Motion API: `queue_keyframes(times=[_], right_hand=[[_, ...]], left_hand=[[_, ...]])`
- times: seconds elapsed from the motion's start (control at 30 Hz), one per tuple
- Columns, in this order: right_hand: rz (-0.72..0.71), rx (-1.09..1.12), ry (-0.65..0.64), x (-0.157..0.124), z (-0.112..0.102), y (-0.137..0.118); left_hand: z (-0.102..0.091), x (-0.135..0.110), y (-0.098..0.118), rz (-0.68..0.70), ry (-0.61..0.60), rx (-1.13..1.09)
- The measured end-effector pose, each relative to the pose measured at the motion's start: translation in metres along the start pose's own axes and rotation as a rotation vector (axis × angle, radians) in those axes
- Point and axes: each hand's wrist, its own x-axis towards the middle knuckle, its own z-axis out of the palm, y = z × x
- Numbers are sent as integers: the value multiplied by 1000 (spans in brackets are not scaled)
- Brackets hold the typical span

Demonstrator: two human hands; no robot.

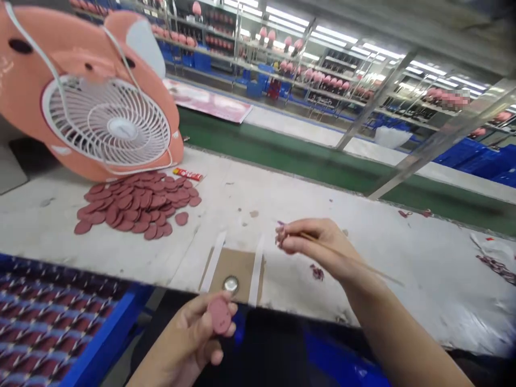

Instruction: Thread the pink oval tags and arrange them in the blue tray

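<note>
My left hand (197, 333) is closed on a dark pink oval disc (219, 315), held just in front of the bench edge. My right hand (312, 244) hovers over the white bench (282, 199), pinching small purple-pink bits (281, 236) at its fingertips; a thin stick (355, 260) runs back along the hand. Below the left hand's disc, a cardboard pad (237, 267) with a round metal piece (230, 284) is taped to the bench by two white strips. A heap of like pink discs (137, 204) lies at the left.
A pink animal-shaped fan (92, 107) stands behind the heap. A blue tray (60, 322) of parts sits at lower left. Small scraps (317, 272) lie near my right hand. A green conveyor belt (282, 153) and metal struts run behind the bench, with shelving beyond.
</note>
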Motion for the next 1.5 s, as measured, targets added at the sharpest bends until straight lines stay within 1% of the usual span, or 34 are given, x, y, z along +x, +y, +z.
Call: queue_keyframes(times=[0.07,0.13,0.2,0.3,0.4,0.63,0.77,0.87,1.0,1.23,1.5], right_hand=[[11,104,-102,-29,33,-7],[17,209,-174,-48,54,-11],[17,231,-188,-60,66,-14],[-62,91,-136,-67,77,-18],[-155,-25,-102,-68,85,-21],[-179,-106,-127,-66,89,-22],[-178,-147,-88,-68,88,-23],[-192,-142,-79,-68,88,-24],[-211,-127,-102,-68,88,-26],[-213,-114,-134,-70,88,-27],[-222,-161,-179,-69,88,-27]], left_hand=[[-1,-5,0,-35,-39,13],[-5,-10,-1,-72,-84,12],[-10,-13,-2,-110,-125,1],[-15,-15,-3,-144,-174,-16],[-17,-14,-3,-160,-213,-39],[-21,-9,-8,-152,-284,-42],[-23,-9,-9,-119,-293,-54],[-26,-10,-10,-89,-291,-47],[-29,-10,-12,-78,-325,-47],[-24,-11,-10,-77,-313,-75],[-23,-8,-8,-93,-365,-1]])
